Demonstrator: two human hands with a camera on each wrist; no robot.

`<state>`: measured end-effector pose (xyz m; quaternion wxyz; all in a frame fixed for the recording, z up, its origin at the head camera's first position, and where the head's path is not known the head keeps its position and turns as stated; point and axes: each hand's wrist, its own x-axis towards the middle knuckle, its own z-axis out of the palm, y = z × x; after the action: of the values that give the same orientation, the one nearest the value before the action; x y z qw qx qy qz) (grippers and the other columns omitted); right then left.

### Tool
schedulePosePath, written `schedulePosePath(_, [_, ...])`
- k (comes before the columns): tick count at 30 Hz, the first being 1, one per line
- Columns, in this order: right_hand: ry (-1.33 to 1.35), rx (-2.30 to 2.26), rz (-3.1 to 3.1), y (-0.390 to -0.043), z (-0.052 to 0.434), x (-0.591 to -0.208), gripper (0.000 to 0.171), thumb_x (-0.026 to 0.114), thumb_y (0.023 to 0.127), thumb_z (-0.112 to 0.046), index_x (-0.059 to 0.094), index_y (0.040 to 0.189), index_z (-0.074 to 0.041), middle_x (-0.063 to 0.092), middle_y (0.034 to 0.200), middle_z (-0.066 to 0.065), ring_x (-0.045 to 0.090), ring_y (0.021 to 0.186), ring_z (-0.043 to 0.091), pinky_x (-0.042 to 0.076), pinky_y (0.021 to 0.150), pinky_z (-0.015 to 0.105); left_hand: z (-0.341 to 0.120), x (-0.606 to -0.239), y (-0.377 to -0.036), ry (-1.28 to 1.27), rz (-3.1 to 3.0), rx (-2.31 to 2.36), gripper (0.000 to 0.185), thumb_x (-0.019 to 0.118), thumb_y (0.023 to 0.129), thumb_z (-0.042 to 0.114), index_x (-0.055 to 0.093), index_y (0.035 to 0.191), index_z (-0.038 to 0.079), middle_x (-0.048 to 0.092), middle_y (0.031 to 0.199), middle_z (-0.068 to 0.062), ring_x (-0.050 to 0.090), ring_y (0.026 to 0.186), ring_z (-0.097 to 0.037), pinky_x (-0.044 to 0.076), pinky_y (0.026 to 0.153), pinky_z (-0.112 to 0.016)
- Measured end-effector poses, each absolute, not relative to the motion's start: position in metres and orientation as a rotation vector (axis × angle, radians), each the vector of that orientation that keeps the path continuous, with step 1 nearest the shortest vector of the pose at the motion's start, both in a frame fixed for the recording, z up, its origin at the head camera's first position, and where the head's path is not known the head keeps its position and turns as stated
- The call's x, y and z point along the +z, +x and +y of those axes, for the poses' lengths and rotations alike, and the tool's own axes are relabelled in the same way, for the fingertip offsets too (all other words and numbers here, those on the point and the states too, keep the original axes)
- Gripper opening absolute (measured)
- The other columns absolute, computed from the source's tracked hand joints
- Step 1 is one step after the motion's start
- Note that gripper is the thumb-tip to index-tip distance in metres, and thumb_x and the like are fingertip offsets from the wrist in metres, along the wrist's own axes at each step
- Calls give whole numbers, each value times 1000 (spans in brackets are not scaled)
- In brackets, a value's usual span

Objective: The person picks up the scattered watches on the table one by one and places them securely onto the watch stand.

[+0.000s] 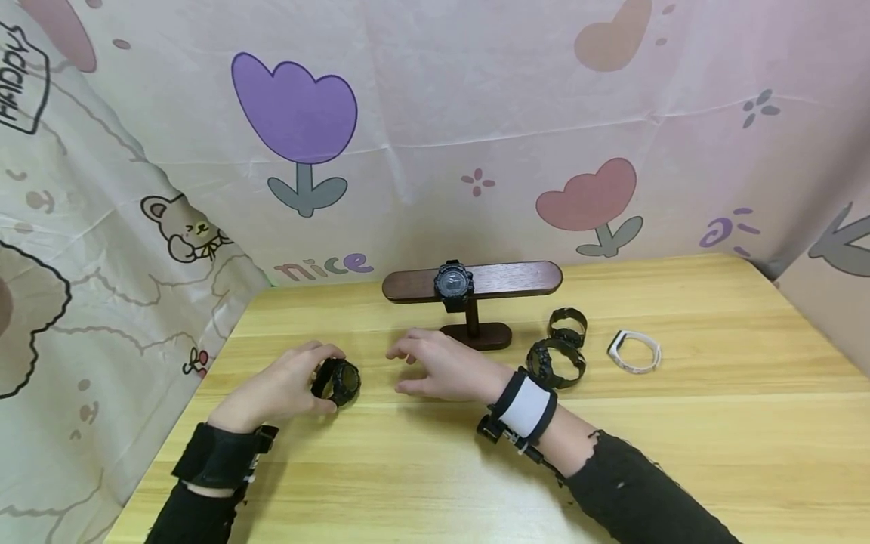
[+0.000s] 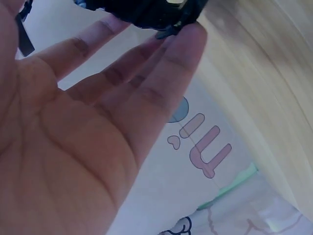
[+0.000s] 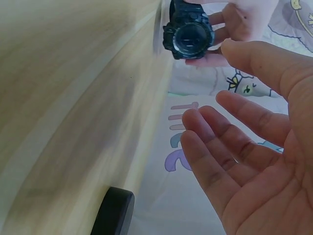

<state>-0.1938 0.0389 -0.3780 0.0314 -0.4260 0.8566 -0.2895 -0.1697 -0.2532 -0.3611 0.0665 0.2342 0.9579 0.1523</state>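
Note:
My left hand [image 1: 299,378] holds a black watch [image 1: 337,381] upright on the wooden table [image 1: 421,468], fingers curled round its left side. In the left wrist view the fingertips [image 2: 188,34] pinch the black watch [image 2: 146,12]. My right hand [image 1: 435,366] hovers just right of it, fingers relaxed and spread, holding nothing. The right wrist view shows the open right hand [image 3: 244,147] and, beyond it, the watch [image 3: 188,36] face-on in the left hand. A dark wooden T-shaped stand [image 1: 476,283] behind the hands carries another black watch [image 1: 453,283].
Two more black watches [image 1: 556,361] [image 1: 567,325] and a white band [image 1: 634,351] lie right of the stand. The stand's base [image 3: 115,210] shows in the right wrist view. A cartoon-print cloth [image 1: 435,128] backs the table and hangs on the left.

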Motion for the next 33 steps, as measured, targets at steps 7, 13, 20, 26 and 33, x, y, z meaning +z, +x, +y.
schedulePosePath(7, [-1329, -882, 2652, -194, 40, -376, 45, 81, 98, -26, 69, 136, -5, 70, 133, 10, 74, 112, 23, 63, 96, 29, -249, -354, -167, 791, 2958, 492, 77, 98, 73, 19, 63, 140, 3, 68, 136, -17, 68, 122, -40, 59, 104, -59])
schedulePosePath(13, [-1339, -880, 2663, -195, 41, -372, 45, 80, 98, -26, 70, 136, -5, 71, 134, 10, 74, 111, 21, 63, 98, 30, -244, -350, -168, 946, 3009, 559, 73, 98, 74, 15, 64, 138, 5, 69, 131, -12, 72, 114, -30, 67, 89, -43])
schedulePosePath(20, [-1365, -906, 2642, -197, 39, -372, 44, 81, 97, -23, 70, 135, -4, 73, 128, 11, 73, 109, 21, 62, 94, 28, -236, -347, -162, 1134, 3107, 600, 76, 100, 71, 14, 64, 137, 7, 69, 130, -6, 72, 114, -23, 67, 92, -40])
schedulePosePath(26, [-1407, -989, 2638, -197, 41, -372, 38, 83, 95, -17, 72, 129, -3, 76, 122, 12, 73, 105, 20, 64, 93, 30, -226, -346, -160, 1245, 3072, 752, 75, 99, 71, 10, 62, 137, 6, 66, 131, -7, 72, 116, -25, 68, 87, -35])
schedulePosePath(33, [-1407, -1044, 2643, -195, 42, -368, 27, 82, 95, -15, 73, 120, -6, 78, 117, 7, 74, 103, 16, 62, 94, 23, -217, -352, -160, 1257, 3028, 832, 74, 96, 73, 8, 60, 138, 6, 65, 132, -7, 71, 117, -25, 68, 88, -33])
